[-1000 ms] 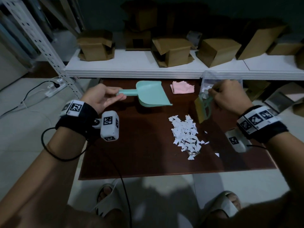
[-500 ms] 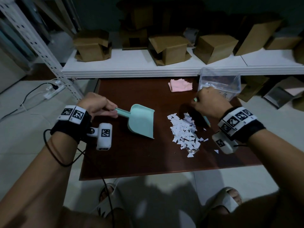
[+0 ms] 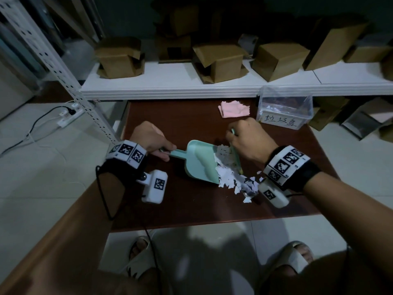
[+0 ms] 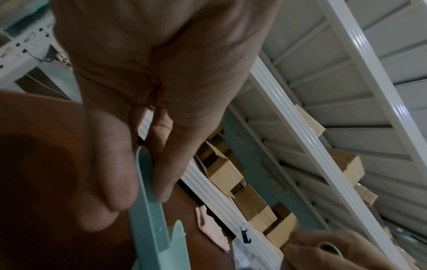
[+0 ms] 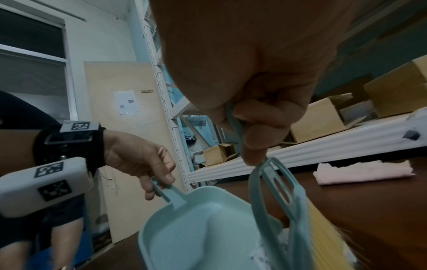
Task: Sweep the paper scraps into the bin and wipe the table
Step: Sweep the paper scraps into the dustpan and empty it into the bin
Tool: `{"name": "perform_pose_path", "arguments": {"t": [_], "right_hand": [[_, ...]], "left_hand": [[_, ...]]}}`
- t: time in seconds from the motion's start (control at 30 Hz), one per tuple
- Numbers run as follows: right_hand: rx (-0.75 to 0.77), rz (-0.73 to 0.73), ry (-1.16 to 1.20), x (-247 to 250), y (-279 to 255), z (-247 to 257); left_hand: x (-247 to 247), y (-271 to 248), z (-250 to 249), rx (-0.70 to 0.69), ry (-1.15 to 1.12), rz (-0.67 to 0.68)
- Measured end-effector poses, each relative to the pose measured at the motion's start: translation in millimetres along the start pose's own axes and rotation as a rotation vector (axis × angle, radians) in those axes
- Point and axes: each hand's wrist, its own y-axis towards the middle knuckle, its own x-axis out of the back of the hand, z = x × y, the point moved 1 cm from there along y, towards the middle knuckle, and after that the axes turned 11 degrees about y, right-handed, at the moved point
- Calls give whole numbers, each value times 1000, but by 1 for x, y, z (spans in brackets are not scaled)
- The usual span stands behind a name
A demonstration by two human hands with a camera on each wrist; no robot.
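The dustpan (image 3: 200,161) handle is gripped by the left hand (image 3: 150,138), its lip laid against the scraps (image 3: 228,169) mid-worktop (image 3: 191,209). The brush (image 3: 236,155) is gripped by the right hand (image 3: 249,139). Short strokes leftward are advised, the lip pressed flat. The bin (image 3: 285,109) waits far right.

White paper scraps (image 3: 230,173) heaped at the mouth of a mint-green dustpan (image 3: 200,161), brush (image 3: 236,155) on their far side. Clear labelled bin (image 3: 284,109) and pink cloth (image 3: 234,109) at the brown worktop's (image 3: 191,205) rear.
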Motion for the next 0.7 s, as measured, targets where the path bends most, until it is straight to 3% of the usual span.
{"name": "perform_pose_path", "arguments": {"t": [0.4, 0.7], "right_hand": [[7, -35, 140, -8, 1, 2], [18, -87, 228, 0, -2, 3]], "left_hand": [[-13, -5, -14, -28, 14, 42], [-24, 3, -7, 47, 99, 150]]}}
